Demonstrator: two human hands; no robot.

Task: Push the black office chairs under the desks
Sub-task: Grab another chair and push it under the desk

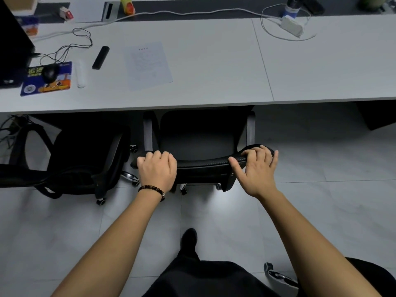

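A black office chair [199,142] stands in front of me with its seat partly under the grey desk [214,67]. My left hand [157,169] is closed over the left end of its backrest top. My right hand [257,166] rests on the right end, fingers curled over the edge and thumb spread out. A second black office chair [85,155] stands to the left, turned at an angle, its seat close to the desk edge. Part of another chair's base [278,275] shows at the bottom right.
On the desk lie a sheet of paper [149,65], a black remote-like bar [100,57], a mouse on a blue pad [48,79], cables and a white power strip [292,26]. A dark monitor [12,41] stands at the left. The floor is grey tile.
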